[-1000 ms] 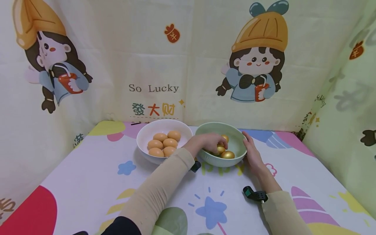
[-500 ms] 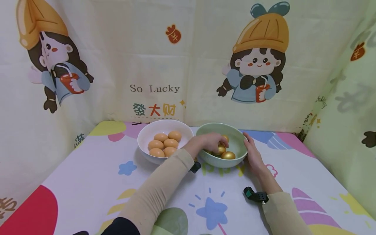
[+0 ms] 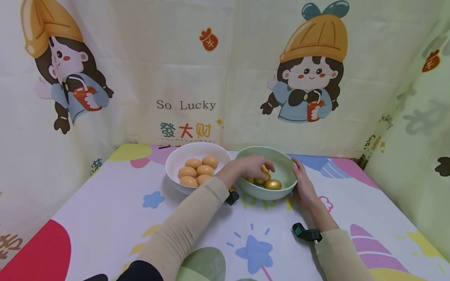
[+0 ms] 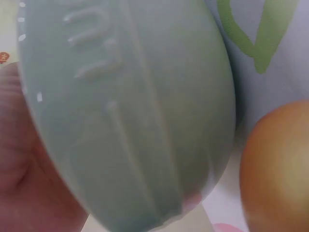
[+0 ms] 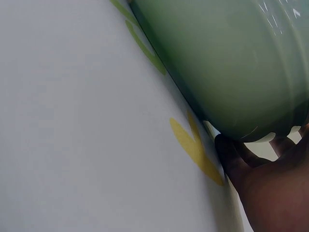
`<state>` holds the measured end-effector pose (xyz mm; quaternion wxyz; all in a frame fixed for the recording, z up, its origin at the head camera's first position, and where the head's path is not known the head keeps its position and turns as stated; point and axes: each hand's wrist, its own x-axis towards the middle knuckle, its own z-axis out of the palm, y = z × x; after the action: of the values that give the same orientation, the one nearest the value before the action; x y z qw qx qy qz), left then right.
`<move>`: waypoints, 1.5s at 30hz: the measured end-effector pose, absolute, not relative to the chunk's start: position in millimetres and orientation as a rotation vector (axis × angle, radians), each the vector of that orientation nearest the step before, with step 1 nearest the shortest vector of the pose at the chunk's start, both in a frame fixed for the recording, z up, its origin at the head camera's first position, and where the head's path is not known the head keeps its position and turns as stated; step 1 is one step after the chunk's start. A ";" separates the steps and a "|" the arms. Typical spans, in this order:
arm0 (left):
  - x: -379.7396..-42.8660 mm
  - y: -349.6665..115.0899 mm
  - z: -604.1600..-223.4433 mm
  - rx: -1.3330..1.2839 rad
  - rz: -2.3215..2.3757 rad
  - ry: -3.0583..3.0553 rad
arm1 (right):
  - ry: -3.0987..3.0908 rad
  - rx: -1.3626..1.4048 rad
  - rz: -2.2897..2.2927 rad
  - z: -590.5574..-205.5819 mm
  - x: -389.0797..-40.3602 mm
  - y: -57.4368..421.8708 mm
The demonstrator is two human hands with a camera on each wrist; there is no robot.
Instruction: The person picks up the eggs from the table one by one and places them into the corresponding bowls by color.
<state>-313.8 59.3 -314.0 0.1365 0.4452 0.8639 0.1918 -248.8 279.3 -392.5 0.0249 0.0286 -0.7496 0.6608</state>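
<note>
My left hand [image 3: 254, 166] reaches over the near left rim of a pale green bowl [image 3: 286, 179]. Its fingers are bent down loosely above several golden eggs [image 3: 273, 184] inside, and they do not appear to pinch any. Part of the eggs is hidden under the hand. Against the bowl's right side rests my right hand [image 3: 304, 183], its fingers laid along the outer wall; the right wrist view shows them touching the green bowl [image 5: 231, 63] low down. Outside the bowl, the left wrist view has an orange-gold egg [image 4: 277, 166] close by.
A white bowl [image 3: 174, 177] with several brown eggs [image 3: 205, 170] stands just left of the green one, under my left forearm. Both stand on a patterned tablecloth [image 3: 116, 203]. A printed cloth backdrop [image 3: 242, 78] rises behind and at both sides.
My left hand has lifted slightly above the golden eggs, and its fingers have loosened. The right hand and both bowls stay in place; the head view shifts a little.
</note>
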 end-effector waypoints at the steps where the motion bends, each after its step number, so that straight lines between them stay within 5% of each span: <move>1: -313.5 58.8 -313.1 1.290 0.552 2.502 | -2.314 0.088 2.048 -392.6 -249.2 279.6; 33: -277.4 12.5 -295.4 1.577 0.782 2.340 | -2.321 0.073 2.056 -392.0 -248.4 280.2; 45: -254.5 -25.3 -297.8 1.477 0.845 2.425 | -2.321 0.089 2.043 -389.7 -247.7 277.8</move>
<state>-254.5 -25.3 -297.8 0.0895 0.4964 0.8154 0.2840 -247.7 277.8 -389.7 0.0241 0.0286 -0.7501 0.6603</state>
